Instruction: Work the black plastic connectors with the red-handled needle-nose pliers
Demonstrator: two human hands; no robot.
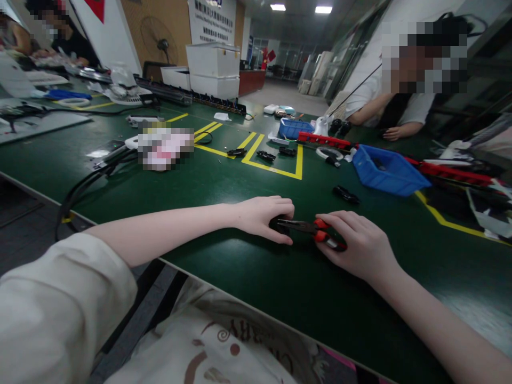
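My right hand (358, 242) is closed round the red and black handles of a pair of needle-nose pliers (300, 226). The pliers' jaws point left, into the grip of my left hand (266, 217). Between the thumb and fingers of that hand is a small black part (280, 225), mostly covered, so its kind does not show. The jaw tips reach the part; whether they pinch it I cannot tell. Both hands are low over the green table (224, 272), near its front edge.
Small black parts (266, 156) lie on yellow tape lines ahead, and another black piece (346, 194) lies beyond my right hand. A blue bin (386, 173) stands at the right, near red strips (326, 140). Cables and a phone-like item (166, 149) lie left. A person (404, 101) sits opposite.
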